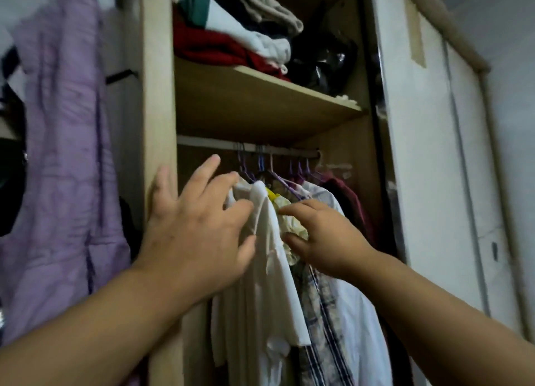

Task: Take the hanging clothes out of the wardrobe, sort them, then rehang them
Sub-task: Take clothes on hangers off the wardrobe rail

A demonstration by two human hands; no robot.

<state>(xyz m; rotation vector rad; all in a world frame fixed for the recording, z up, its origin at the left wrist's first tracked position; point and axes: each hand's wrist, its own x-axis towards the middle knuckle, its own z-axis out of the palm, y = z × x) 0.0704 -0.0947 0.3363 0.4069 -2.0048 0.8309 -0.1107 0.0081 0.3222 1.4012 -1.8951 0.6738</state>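
Observation:
Several garments hang on purple hangers from a metal rail inside the open wardrobe. Nearest is a white shirt; behind it hang a pale floral garment, a plaid one, another white shirt and a dark red one. My left hand is spread, its fingers touching the white shirt's shoulder from the left. My right hand pinches the floral fabric just right of the white shirt. No hanger is off the rail.
A shelf above the rail holds folded red, white, green and beige clothes plus a dark bag. A lilac padded coat hangs outside to the left. A white sliding door stands to the right.

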